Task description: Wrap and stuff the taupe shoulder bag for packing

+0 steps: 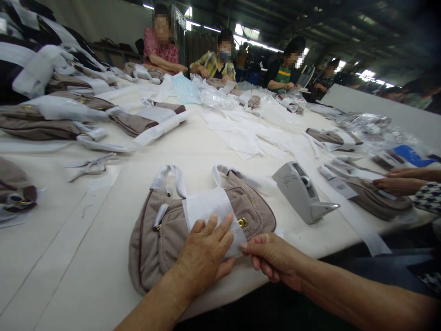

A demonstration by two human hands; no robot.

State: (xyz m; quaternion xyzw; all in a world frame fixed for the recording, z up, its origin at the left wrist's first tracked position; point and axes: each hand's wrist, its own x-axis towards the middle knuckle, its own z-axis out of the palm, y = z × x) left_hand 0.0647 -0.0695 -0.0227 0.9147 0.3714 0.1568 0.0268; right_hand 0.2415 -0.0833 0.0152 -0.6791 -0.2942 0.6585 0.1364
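A taupe corduroy handbag [148,243] lies on the table in front of me, its straps wrapped in white paper. Around its middle runs a white paper band [206,202], beside a gold metal emblem [243,222]. My left hand [206,248] rests on the band with fingers spread, pressing it to the bag. With thumb and fingers closed, my right hand [272,257] pinches the lower right edge of the band, or a small piece of tape on it; I cannot tell which. A grey tape dispenser [298,193] stands to the right of the bag.
More wrapped handbags [148,117] lie at the left and back. On the right, a co-worker's hands [396,181] touch another bag [372,197]. White paper sheets [241,133] and clear plastic bags [368,126] cover parts of the table [86,257]. Several people work along the far side.
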